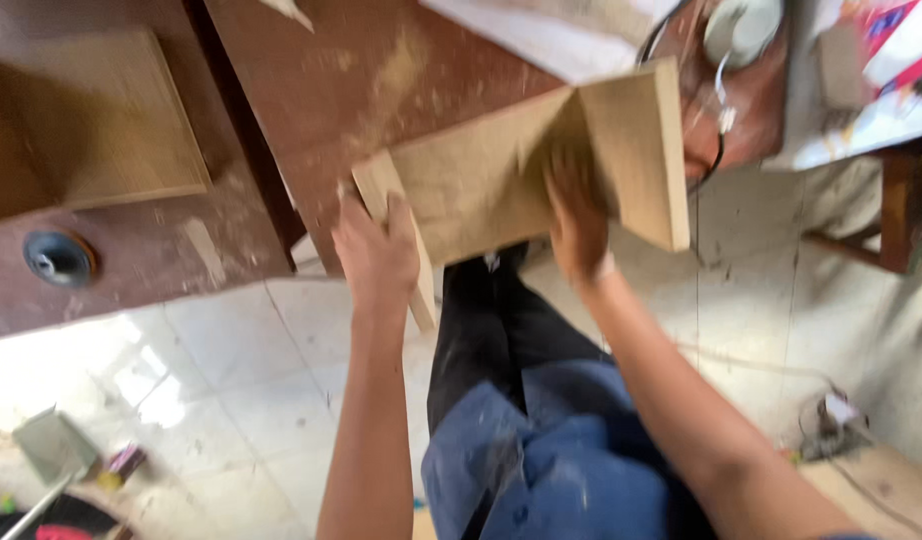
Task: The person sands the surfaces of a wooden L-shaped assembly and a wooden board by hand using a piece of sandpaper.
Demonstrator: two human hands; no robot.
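Left hand grips the near side strip of a wooden box frame; right hand clasps its inner corner, frame half over the dusty desk edge. Sawdust makes slipping likely; the overhanging frame could tip off onto the tiled floor.

The wooden piece is an open three-sided frame of pale, unfinished board, blurred in the view, and it sits in the upper middle of the frame. Its wide middle panel lies tilted, rising toward the upper right, with a narrow side board at its left end running down toward the lower middle and a broader side board standing at its right end. It lies partly over the edge of a dark brown table.
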